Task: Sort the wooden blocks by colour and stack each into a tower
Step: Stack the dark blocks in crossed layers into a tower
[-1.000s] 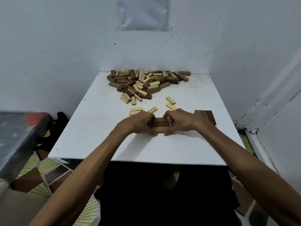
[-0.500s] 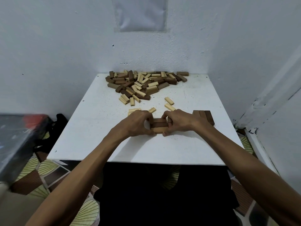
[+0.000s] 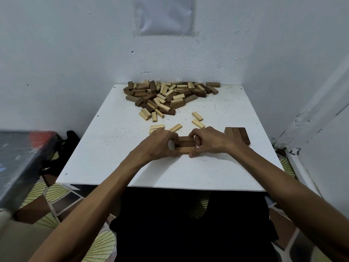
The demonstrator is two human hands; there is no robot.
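The left hand [image 3: 158, 143] and the right hand [image 3: 209, 141] are both curled, thumbs in front and fingers behind, pinching the opposite ends of the dark trio [image 3: 186, 145], three brown blocks lying side by side flat on the white counter [image 3: 170, 173]. Over the last second almost nothing has shifted. The hands still squeeze the same ends and the dark trio sits where it was, though the left fingers now show a slight gap at the trio's left end. This looks like a squaring-up squeeze that is nearly done, leaving the layer ready to be lifted or topped. Just to the right of the dark trio, partly behind the right wrist, lies the dark row [image 3: 238, 134], another set of brown blocks packed side by side, probably a sister layer for the same tower. Just beyond the dark trio a few loose light blocks [image 3: 197, 116] are scattered. Well beyond it, against the wall, the mixed pile [image 3: 170, 97] of brown and pale blocks remains large. Judged from this, sorting has barely begun, and no pale tower is started.
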